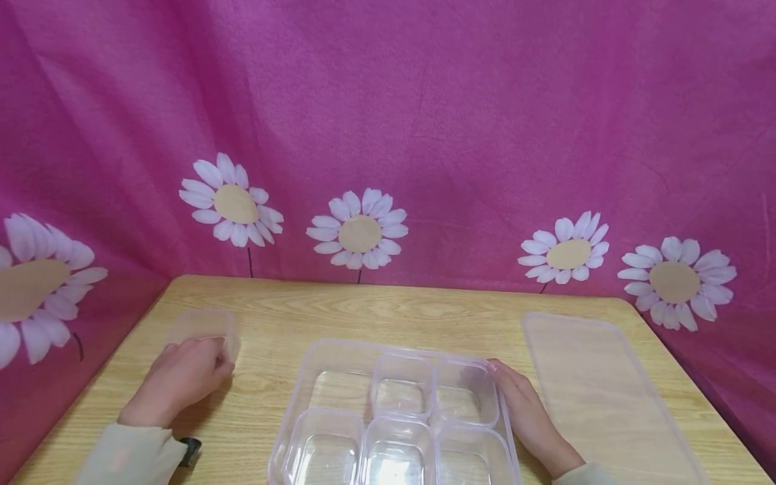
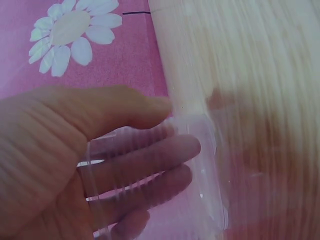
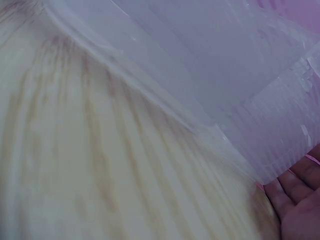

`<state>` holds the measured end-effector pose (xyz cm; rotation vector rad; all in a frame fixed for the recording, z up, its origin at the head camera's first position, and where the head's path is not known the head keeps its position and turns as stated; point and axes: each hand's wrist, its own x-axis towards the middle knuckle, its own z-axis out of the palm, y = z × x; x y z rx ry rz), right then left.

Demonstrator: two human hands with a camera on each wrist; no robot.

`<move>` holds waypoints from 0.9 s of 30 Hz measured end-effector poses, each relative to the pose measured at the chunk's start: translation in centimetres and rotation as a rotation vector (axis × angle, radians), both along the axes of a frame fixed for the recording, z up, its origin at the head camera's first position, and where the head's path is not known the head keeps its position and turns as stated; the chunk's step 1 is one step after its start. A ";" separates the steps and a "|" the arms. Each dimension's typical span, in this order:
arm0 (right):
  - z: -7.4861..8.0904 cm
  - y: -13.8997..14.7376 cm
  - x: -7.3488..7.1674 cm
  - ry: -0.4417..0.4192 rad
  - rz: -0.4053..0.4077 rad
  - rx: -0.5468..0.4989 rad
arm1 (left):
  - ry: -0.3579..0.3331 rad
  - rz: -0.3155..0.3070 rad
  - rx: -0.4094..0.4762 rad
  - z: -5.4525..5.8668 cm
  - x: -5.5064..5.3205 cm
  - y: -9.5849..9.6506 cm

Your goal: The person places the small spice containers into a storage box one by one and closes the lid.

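Tub (image 1: 203, 323) gripped in curled left hand (image 1: 182, 376); box (image 1: 341, 389) touched by right hand (image 1: 529, 412), fingers straightish; pickup seemingly underway, lift needed.

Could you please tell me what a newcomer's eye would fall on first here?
Probably the magenta fabric backdrop with large white daisies, behind the wood-grain table. Next, perhaps, the clear plastic rectangular box holding five small square containers, near the front centre, touched by the right hand.
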<state>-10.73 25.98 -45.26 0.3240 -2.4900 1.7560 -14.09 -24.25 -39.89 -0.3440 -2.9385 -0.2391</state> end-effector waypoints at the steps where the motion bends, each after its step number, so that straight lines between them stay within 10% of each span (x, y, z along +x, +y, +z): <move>1: 0.0 0.0 0.0 0.006 0.005 0.005 | 0.007 -0.006 0.001 0.0 0.0 0.1; 27: 0.3 0.0 0.2 -0.044 0.011 -0.002 | 0.132 -0.136 0.031 1.5 0.5 2.5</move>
